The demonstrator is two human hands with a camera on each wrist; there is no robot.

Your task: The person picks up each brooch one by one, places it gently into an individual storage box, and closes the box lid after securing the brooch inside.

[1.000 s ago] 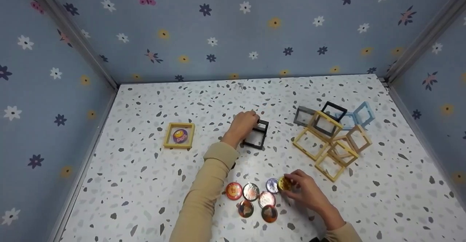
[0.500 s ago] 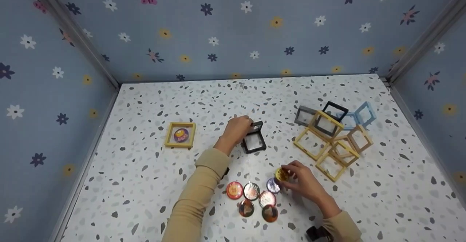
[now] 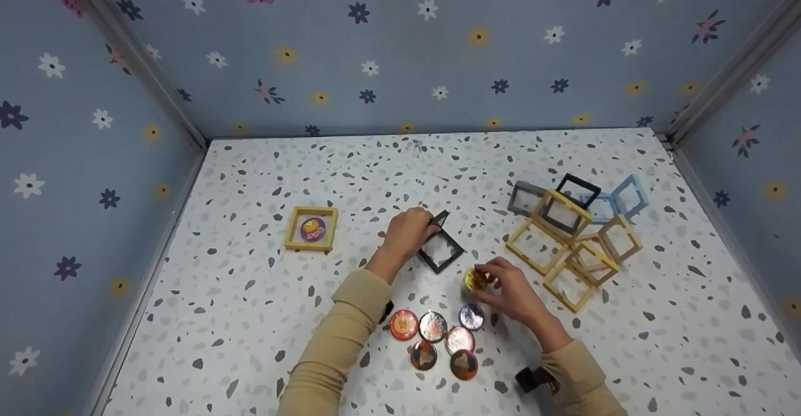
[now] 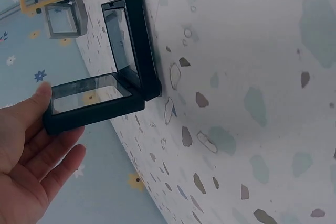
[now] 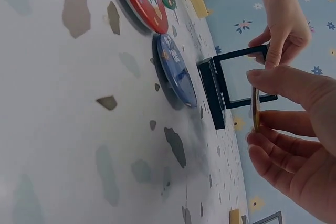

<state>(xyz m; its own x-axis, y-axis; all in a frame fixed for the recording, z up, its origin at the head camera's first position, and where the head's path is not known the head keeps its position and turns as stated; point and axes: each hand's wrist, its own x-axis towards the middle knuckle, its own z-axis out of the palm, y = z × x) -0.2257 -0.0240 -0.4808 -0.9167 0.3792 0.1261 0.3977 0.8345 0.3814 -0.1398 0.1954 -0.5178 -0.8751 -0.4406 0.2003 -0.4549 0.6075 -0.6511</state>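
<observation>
My left hand (image 3: 405, 234) pinches one half of a hinged black display frame (image 4: 144, 51) between thumb and fingers. This frame stands folded open, its other half lying on the table, and both halves have clear windows. In my right hand (image 3: 514, 291), a round yellow badge (image 3: 474, 279) is held by the edge, between thumb and fingertips, above the table. The right wrist view shows the badge (image 5: 255, 108) edge-on, overlapping the black frame behind it. A purple-blue badge (image 3: 471, 316) lies on the table just below the right hand.
Several other round badges, among them a red one (image 3: 403, 324), lie in front of me. At left sits a yellow frame (image 3: 334, 228) with a purple badge inside. Several opened frames, including a light blue one (image 3: 616, 202), are heaped at right. Patterned walls (image 3: 400, 47) enclose the table.
The right hand has lifted the yellow badge away from the purple-blue one, moving it up and left toward the black frame. The left hand has shifted slightly and turned the black frame.
</observation>
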